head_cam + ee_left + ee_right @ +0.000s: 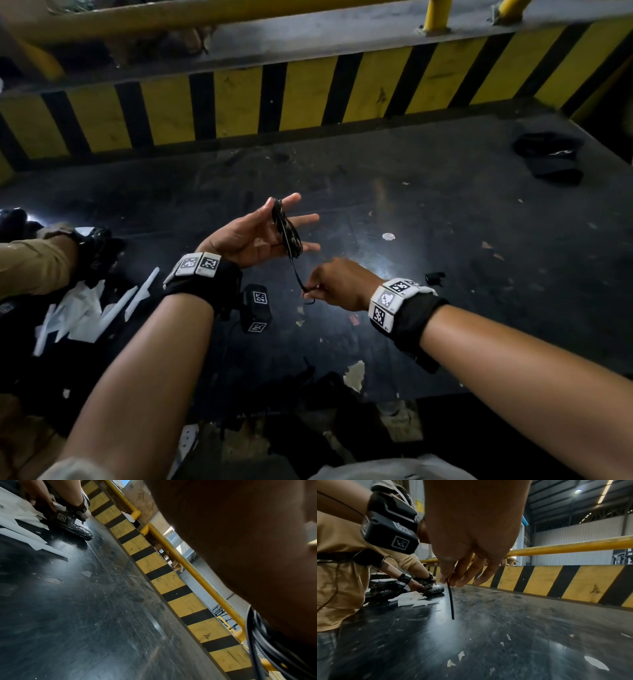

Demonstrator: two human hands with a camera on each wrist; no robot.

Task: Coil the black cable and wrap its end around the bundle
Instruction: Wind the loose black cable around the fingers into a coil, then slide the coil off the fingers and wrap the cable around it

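Note:
In the head view the black cable (287, 230) is wound in a small coil around the straight fingers of my left hand (255, 236), which is held palm up above the dark table. A short tail drops from the coil to my right hand (318, 289), which pinches it near its tip between thumb and fingers. In the right wrist view the cable's free end (451, 600) sticks down below my pinching fingertips (453, 581). The left wrist view shows the coil's strands (257, 639) against my dark hand (248, 547).
A yellow-and-black striped barrier (308, 96) with a yellow rail (565, 547) borders the black table (445, 222) at the back. Another person's hand (82, 246) works over white paper scraps (85, 308) at the left. A black object (548, 156) lies back right.

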